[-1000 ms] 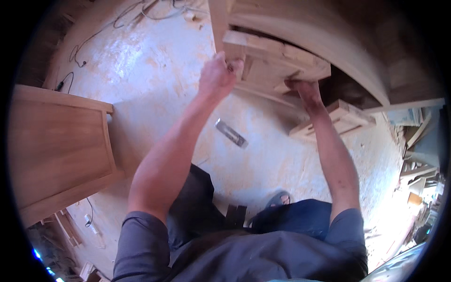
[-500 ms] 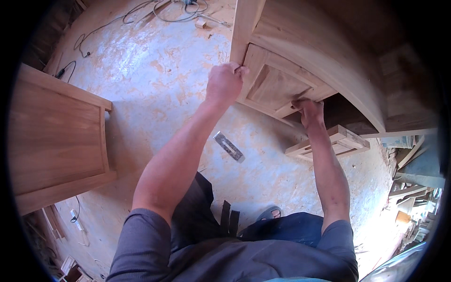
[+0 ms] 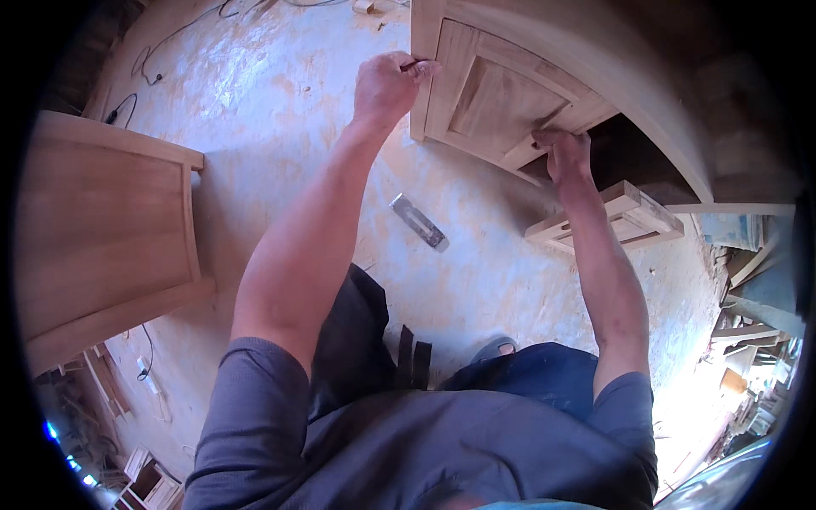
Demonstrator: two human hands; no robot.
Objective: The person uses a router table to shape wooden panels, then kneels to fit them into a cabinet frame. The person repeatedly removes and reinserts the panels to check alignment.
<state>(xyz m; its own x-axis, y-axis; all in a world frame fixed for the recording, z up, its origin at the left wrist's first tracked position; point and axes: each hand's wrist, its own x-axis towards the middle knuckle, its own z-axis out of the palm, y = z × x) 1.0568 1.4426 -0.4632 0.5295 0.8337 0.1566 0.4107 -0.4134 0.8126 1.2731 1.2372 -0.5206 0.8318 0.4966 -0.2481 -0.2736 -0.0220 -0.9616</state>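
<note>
Looks part-way along, judging by the layout. Shows a panelled door [image 3: 503, 95] at one o'clock from the view's centre, set beside the cabinet's post [image 3: 422, 112] and leaving a dark gap [image 3: 636, 155] to its right. Probably not fastened yet, with no hinge or screw visible. Also left outside the opening: a second panelled piece [image 3: 631, 204], just short of three o'clock, on the floor [image 3: 263, 178].

Placed at twelve o'clock, by the post: the left hand [image 3: 389, 89], fingers curled together. Cannot tell whether clamped on the post or merely resting there. Apparently gripped at its lower right edge, toward two o'clock, by the bent fingers of the right hand [image 3: 567, 155].

Hidden: the door's back face and the far side of both grips. Cut off above: the post's top. Too dark to read: the gap's inside. Hard to name: a flat metal tool [image 3: 419, 223] near the centre
</note>
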